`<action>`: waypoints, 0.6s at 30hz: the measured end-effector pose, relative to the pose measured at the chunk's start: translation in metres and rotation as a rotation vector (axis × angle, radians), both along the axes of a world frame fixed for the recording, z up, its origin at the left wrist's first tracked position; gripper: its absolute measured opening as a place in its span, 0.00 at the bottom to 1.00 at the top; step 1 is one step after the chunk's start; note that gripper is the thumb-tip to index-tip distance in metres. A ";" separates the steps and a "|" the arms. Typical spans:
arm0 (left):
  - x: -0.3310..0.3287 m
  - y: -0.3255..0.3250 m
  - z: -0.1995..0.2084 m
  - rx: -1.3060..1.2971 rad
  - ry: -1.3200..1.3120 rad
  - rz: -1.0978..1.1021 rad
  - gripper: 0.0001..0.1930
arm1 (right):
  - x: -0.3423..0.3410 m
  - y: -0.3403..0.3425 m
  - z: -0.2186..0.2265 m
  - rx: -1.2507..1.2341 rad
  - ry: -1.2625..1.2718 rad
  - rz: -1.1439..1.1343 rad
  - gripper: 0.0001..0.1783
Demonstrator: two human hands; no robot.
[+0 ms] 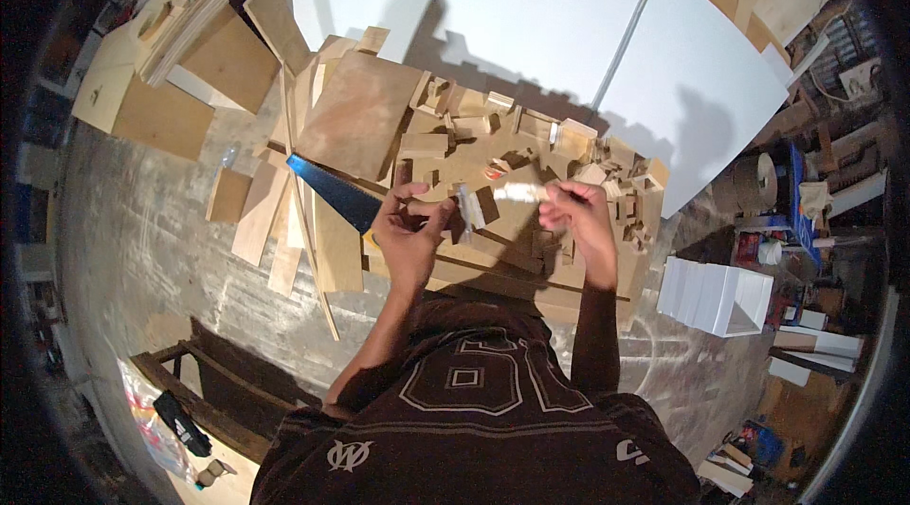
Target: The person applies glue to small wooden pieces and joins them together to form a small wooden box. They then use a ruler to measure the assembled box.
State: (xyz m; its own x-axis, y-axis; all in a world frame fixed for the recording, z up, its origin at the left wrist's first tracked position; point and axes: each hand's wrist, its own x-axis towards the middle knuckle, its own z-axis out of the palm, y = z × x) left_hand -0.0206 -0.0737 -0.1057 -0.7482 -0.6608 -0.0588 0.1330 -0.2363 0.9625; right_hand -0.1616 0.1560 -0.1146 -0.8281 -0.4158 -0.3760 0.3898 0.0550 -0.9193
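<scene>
My left hand (pixel 412 228) is closed, thumb and fingers pinching a small pale block (pixel 470 208) that looks partly whitish and clear. A short white elongated thing (pixel 519 192), smeared by motion, is gripped in my right hand (pixel 578 213); its kind cannot be made out. Its far end points toward the pale block, with a gap between them. Both hands are over a brown workbench board (pixel 474 252) covered with small wooden offcuts (pixel 424 145). Beside my left hand lies a saw (pixel 332 190) with a blue blade, its handle mostly hidden.
A wide plywood sheet (pixel 355 111) and long wood strips (pixel 270 211) lie at the left. Behind stands a large white panel (pixel 540 12) with a thin metal rod (pixel 621 48) on it. A white box (pixel 720 296) is on the floor at right, wooden boxes (pixel 161 111) far left.
</scene>
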 end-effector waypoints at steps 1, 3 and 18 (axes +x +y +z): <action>0.001 -0.005 -0.004 0.020 -0.019 -0.003 0.17 | -0.009 -0.005 -0.015 0.056 0.057 -0.070 0.14; 0.006 -0.016 -0.012 0.061 -0.058 -0.001 0.17 | -0.024 -0.014 -0.048 0.140 0.145 -0.149 0.14; 0.039 -0.025 -0.024 0.115 -0.186 -0.058 0.16 | -0.051 -0.070 -0.143 0.869 0.867 0.175 0.10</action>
State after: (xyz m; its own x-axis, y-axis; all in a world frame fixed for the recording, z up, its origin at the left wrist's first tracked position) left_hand 0.0180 -0.0986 -0.1297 -0.7539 -0.5979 -0.2722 -0.0616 -0.3482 0.9354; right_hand -0.2124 0.0862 -0.2576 -0.8994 -0.4329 0.0613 -0.4024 0.7649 -0.5030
